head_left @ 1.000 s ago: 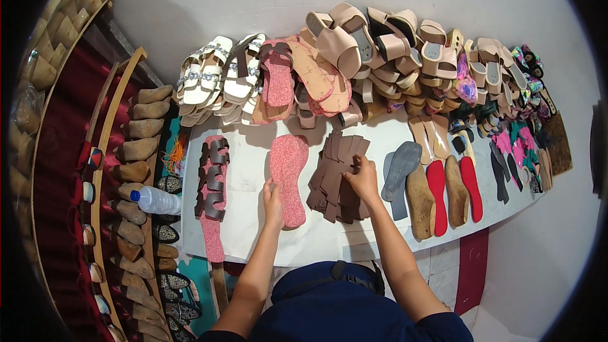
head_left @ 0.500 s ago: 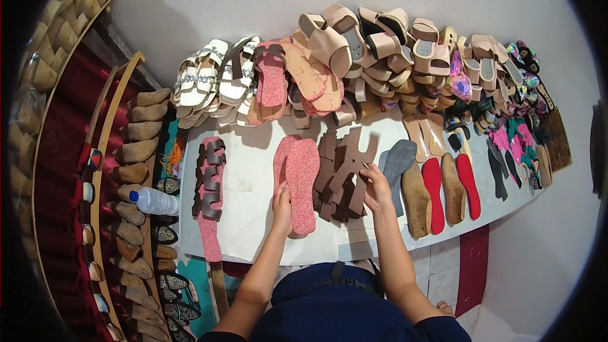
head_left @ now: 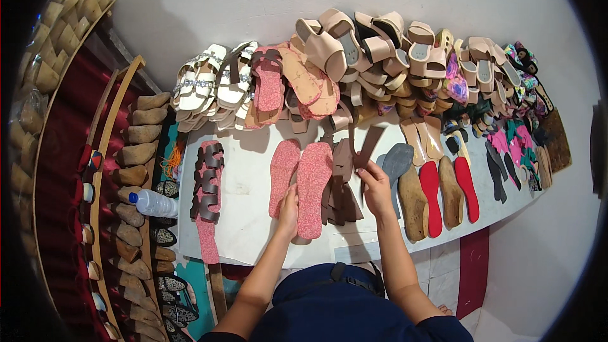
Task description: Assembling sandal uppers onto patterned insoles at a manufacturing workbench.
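Observation:
My left hand [head_left: 289, 212] is closed on a pink speckled insole [head_left: 315, 190], gripping its left edge above the table. A matching pink insole [head_left: 283, 180] lies just to the left, partly behind that hand. My right hand [head_left: 375, 189] pinches a dark brown sandal upper [head_left: 370, 144], which is seen nearly edge-on. Between the hands, a pile of brown cut uppers [head_left: 342, 204] rests on the table, part of it hidden behind the held insole.
Stacked finished sandals [head_left: 329, 50] line the wall side of the white table [head_left: 247, 158]. Brown uppers on pink insoles [head_left: 208, 183] lie at left. Wooden shoe lasts [head_left: 413, 202] and red insoles [head_left: 430, 197] sit at right. A water bottle [head_left: 155, 204] stands beside racked lasts [head_left: 144, 133].
The held insole has shifted right with my left hand, uncovering more of the other pink insole. In my right hand the brown upper has turned from facing me to nearly edge-on.

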Action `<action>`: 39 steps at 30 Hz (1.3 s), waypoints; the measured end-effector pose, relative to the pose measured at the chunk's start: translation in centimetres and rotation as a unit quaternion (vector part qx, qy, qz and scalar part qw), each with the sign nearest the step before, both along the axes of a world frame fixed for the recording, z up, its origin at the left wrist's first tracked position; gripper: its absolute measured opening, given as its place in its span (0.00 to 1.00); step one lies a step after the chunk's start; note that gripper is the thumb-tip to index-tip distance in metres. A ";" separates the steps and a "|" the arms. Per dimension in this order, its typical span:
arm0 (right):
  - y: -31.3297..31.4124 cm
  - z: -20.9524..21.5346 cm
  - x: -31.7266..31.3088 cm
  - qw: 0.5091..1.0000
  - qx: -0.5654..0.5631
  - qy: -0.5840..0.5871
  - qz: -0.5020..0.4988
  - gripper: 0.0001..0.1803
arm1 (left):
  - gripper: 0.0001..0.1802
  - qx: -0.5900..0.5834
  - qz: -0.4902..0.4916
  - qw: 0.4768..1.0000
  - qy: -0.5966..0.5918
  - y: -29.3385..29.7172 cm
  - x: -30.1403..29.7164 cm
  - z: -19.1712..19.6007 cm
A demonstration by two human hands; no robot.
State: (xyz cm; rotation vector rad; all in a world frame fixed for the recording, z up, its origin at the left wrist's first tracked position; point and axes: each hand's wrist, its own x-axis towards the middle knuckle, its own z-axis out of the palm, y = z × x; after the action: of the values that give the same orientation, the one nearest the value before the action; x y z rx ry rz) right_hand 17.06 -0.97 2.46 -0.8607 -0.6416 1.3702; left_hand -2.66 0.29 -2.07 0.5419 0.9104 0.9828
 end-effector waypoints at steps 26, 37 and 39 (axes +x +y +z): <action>-0.8 -2.4 -2.5 0.768 0.066 -0.603 -0.208 0.31 | 0.13 0.066 0.021 0.987 0.143 -0.3 -0.1 -7.3; -0.2 -3.9 -0.9 0.841 -0.037 -0.501 -0.202 0.32 | 0.17 0.069 -0.034 0.996 0.049 -0.4 1.6 -4.8; 0.2 -4.2 -0.5 0.862 -0.051 -0.458 -0.211 0.30 | 0.19 0.067 -0.060 0.994 0.063 -0.4 2.0 -4.4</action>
State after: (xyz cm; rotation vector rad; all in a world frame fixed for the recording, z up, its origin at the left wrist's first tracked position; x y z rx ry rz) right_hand 16.51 -0.77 -1.69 -1.6541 -1.0192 0.5345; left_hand -0.64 -0.07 -6.51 0.7713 0.9167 0.9118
